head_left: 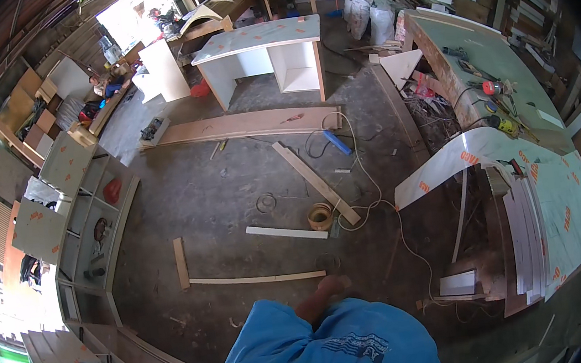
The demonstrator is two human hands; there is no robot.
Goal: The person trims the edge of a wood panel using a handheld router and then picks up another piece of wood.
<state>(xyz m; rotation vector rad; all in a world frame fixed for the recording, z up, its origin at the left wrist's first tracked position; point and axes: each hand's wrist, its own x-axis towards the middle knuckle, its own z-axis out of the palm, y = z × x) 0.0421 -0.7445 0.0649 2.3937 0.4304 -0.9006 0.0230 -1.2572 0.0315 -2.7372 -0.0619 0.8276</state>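
Observation:
Blue clothing [337,341] with a dark print fills the bottom middle. A bare limb comes out from its upper edge, and a skin-toned end [334,284] lies just beyond. It looks like my left hand, though fingers cannot be made out and a foot is possible. This end is close to the right tip of a thin pale wood strip [258,278] on the floor; whether it touches the strip is unclear. My right hand does not show. A short upright-lying plank piece [181,263] meets the strip's left end. A white strip [285,232] lies farther off.
A tape roll [319,215] sits by a long plank [316,182], with a cable [378,193] looping across the floor. A cabinet frame [96,232] stands left, a desk [260,38] ahead. Power tools [498,87] rest on the right bench, above stacked curved boards [526,240].

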